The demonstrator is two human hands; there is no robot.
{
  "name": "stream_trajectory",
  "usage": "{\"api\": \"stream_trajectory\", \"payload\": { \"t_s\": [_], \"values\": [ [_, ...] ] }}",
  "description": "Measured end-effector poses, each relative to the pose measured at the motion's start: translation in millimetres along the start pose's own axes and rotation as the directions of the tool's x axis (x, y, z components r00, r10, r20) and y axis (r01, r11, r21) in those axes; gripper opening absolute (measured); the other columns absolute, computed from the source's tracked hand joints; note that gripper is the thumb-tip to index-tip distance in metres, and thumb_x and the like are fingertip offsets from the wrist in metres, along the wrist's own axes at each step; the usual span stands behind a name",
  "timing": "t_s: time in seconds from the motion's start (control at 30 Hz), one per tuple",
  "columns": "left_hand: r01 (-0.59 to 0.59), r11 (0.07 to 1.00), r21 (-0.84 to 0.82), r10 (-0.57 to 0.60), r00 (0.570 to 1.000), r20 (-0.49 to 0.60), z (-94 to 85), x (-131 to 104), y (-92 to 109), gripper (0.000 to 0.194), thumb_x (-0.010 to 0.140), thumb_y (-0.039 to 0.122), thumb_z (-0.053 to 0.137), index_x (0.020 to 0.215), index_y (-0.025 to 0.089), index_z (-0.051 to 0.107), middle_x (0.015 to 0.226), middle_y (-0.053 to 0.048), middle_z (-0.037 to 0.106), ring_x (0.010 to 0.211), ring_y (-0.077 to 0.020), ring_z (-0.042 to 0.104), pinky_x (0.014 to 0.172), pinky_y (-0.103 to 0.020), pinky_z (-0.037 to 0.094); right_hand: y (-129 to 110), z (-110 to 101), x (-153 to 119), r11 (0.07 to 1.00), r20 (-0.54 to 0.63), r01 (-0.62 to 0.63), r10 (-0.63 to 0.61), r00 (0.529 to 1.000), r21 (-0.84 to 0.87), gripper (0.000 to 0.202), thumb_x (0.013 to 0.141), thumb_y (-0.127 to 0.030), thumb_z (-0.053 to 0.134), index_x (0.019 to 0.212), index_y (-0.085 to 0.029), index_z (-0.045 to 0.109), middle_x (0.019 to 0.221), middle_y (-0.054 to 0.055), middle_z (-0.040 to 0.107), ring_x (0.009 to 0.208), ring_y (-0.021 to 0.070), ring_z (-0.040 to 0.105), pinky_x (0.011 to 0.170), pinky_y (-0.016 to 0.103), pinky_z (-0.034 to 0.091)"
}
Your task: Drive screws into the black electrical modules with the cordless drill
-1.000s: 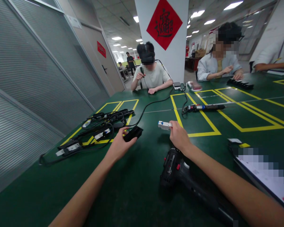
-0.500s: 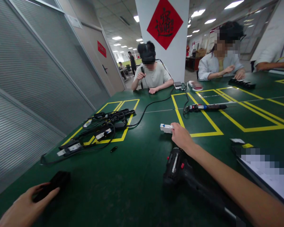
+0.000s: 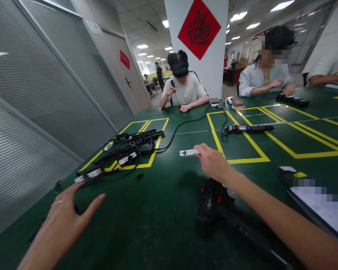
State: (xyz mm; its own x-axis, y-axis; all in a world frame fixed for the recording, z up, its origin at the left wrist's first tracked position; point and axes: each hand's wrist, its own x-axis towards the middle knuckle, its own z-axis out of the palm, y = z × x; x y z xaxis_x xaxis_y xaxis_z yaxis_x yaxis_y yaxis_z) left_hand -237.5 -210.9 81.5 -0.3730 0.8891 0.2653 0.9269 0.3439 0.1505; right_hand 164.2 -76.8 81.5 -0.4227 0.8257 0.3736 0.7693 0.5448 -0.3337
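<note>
- The right hand (image 3: 214,161) is right of centre above the desk (image 3: 146,228), its grip closed on one end of a slim white piece (image 3: 189,152).
- The white piece points left from the fingertips, with a blue detail at its free end; it is held up off the surface.
- The left hand (image 3: 63,213) is at the near left, its grip open, thumb and fingers spread well apart.
- A dark object (image 3: 35,234) shows past the outer edge of the left hand; it is mostly hidden, so its shape cannot be told.
- Beyond the left fingertips lies a tangle of black cables and boxes (image 3: 129,150), some with white parts, across yellow tape outlines on the left. The index fingertip appears right at its near end; whether it touches cannot be told.
- A small black piece (image 3: 139,176) lies alone just to the near side of that tangle.
- A black power drill (image 3: 216,204) with red details lies on its side at the near right, partly under the right forearm.
- A slender corded tool (image 3: 250,128) rests farther off to the right, across the yellow tape.
- At the far side, a person in a headset (image 3: 184,90) sits holding a thin tool upright.
</note>
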Motion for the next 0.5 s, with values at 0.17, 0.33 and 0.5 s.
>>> {"api": "stream_trajectory", "payload": {
  "t_s": [0.17,0.33,0.5],
  "values": [
    [-0.418,0.887,-0.198,0.439,0.895,0.078,-5.4,-33,128,0.071,0.075,0.053,0.057,0.137,0.040,0.026,0.143,0.002,0.041,0.125,-0.0294,0.048,0.107,-0.048,0.038,-48,-17,-16,0.945,0.137,0.274,-0.299,0.944,0.180,0.020,0.092,-0.022,0.056,0.112,-0.017,0.059,0.103,0.004,0.066,0.080,0.0161,0.066,0.069,0.035,0.055],
    [-0.459,0.822,-0.338,0.537,0.822,0.188,18.5,-42,176,0.035,0.084,0.038,0.047,0.118,0.031,0.052,0.106,-0.004,0.067,0.092,-0.0254,0.066,0.079,-0.038,0.052,-63,5,-30,0.928,0.200,0.280,-0.332,0.922,0.247,0.025,0.092,-0.022,0.056,0.117,-0.017,0.057,0.108,0.005,0.065,0.086,0.0185,0.066,0.073,0.038,0.055],
    [-0.220,0.954,-0.204,0.255,0.953,0.166,4.0,-1,104,0.037,0.082,0.053,0.047,0.108,0.029,0.057,0.094,0.000,0.070,0.079,-0.0237,0.066,0.070,-0.034,0.050,-48,32,-32,0.964,0.261,0.139,-0.197,0.945,0.228,0.035,0.091,-0.028,0.058,0.124,-0.019,0.053,0.119,0.008,0.061,0.092,0.0209,0.065,0.075,0.041,0.054]
  ]
}}
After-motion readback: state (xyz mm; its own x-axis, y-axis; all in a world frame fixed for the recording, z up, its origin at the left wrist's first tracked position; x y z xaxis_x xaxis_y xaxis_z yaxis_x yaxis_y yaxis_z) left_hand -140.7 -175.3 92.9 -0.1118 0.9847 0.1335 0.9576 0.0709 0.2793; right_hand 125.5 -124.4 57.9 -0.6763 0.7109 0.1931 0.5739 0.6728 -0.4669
